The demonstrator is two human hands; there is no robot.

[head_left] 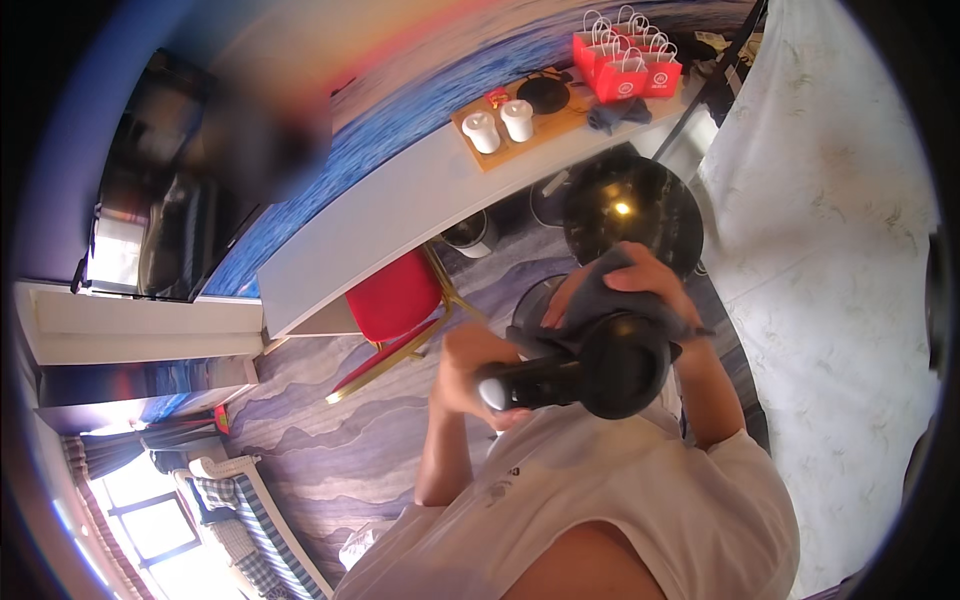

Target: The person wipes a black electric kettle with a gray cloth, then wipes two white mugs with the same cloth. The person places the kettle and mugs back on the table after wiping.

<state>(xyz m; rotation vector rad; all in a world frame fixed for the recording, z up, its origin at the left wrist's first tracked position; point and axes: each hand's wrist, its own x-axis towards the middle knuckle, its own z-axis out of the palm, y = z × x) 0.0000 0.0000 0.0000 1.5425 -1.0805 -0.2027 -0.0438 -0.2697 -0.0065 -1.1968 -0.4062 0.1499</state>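
Note:
A black electric kettle (625, 368) is held up in front of my chest, tilted on its side. My left hand (472, 365) is closed around its handle (535, 384). A dark grey cloth (592, 290) is draped over the far side of the kettle. My right hand (648, 278) grips this cloth and presses it against the kettle's body. Part of the kettle is hidden under the cloth and the right-hand fingers.
Beyond my hands stands a glossy black round table (640, 205). A long white counter (390, 215) carries a wooden tray (478, 152) with two white cups (481, 132), another dark cloth (618, 115) and red paper bags (625, 75). A red chair (397, 295) and bin (472, 238) stand nearby; a pale curtain (820, 300) hangs right.

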